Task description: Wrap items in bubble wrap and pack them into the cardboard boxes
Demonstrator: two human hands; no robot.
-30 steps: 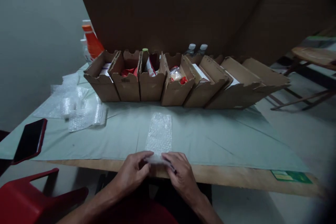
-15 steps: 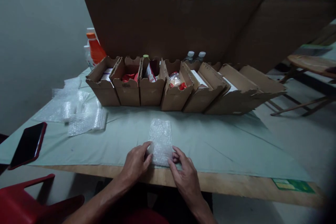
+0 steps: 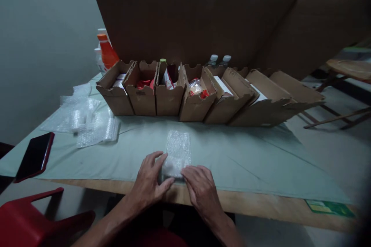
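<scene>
A piece of clear bubble wrap [image 3: 178, 148] lies folded on the green cloth near the table's front edge. Its lower part is doubled over. Along its left edge is my left hand [image 3: 150, 175], thumb and fingers apart, the fingertips at the fold. My right hand [image 3: 201, 187] has its fingers bent together over the lower right corner of the wrap, and the thumb is tucked below them. Whether anything is wrapped inside cannot be made out.
More bubble wrap pieces [image 3: 89, 123] lie at the left, with a phone [image 3: 34, 156] nearer me. A row of cardboard bins [image 3: 197, 108] holding packets stands behind, before a tall cardboard panel [image 3: 188, 27]. Bottles [image 3: 108, 54] stand back left; a red chair [image 3: 34, 220] is below left.
My right hand has moved inward from the right edge onto the wrap's lower corner, its fingers now closer together. My left thumb has stretched out along the lower edge.
</scene>
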